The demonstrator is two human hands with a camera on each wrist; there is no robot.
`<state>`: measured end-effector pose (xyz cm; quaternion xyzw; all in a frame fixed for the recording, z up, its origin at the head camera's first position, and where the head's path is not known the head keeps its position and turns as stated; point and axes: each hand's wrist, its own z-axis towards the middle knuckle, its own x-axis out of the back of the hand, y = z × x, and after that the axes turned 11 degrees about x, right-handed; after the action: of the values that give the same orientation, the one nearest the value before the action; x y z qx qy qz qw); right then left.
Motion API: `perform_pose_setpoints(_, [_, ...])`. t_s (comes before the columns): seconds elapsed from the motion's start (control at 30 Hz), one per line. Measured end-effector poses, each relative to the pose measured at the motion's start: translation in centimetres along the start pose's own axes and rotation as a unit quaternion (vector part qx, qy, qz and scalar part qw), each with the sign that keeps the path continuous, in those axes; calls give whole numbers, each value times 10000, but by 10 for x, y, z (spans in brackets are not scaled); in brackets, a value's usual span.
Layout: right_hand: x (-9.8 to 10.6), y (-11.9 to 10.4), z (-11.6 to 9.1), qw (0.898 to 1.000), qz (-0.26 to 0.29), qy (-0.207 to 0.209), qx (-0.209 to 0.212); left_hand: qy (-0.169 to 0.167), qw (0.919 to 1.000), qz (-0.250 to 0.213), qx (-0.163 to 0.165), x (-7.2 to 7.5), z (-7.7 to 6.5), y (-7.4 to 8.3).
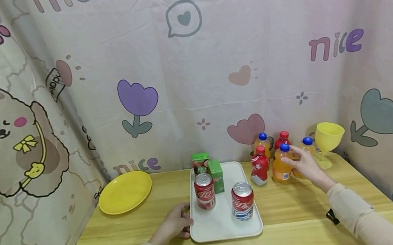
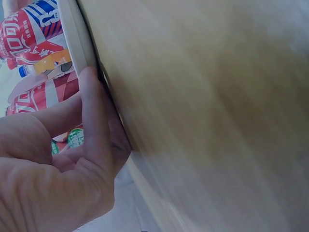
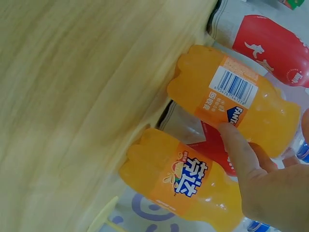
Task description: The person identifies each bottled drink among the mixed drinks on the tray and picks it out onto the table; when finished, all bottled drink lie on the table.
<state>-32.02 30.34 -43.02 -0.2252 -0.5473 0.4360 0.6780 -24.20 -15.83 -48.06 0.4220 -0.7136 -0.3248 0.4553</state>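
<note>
My left hand grips the left rim of a white tray; in the left wrist view its fingers press against the rim. Two red soda cans, one at left and one at right, stand on the tray. Behind them are two juice cartons, a green one and a darker one. At the right, my right hand holds an orange soda bottle with a blue cap, its fingers about the upper part. A second orange soda bottle stands close beside it.
Red-labelled bottles, one in front and one behind, and another orange bottle crowd round the held bottle. A yellow goblet stands at far right, a yellow plate at far left. A printed curtain hangs behind the wooden table.
</note>
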Motion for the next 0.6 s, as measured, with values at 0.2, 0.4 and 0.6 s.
perform_pose_setpoints(0.2, [-1, 3, 4, 9998, -216, 52, -26, 54, 10000, -1, 47, 1, -1, 4])
perform_pose_setpoints(0.4, [-2, 5, 1, 9944, -1040, 90, 171, -2, 10000, 22, -24, -1, 0, 2])
perform_pose_setpoints(0.6, [3, -12, -12, 9842, -1727, 283, 276, -40, 9998, 137, -131, -1, -1, 3])
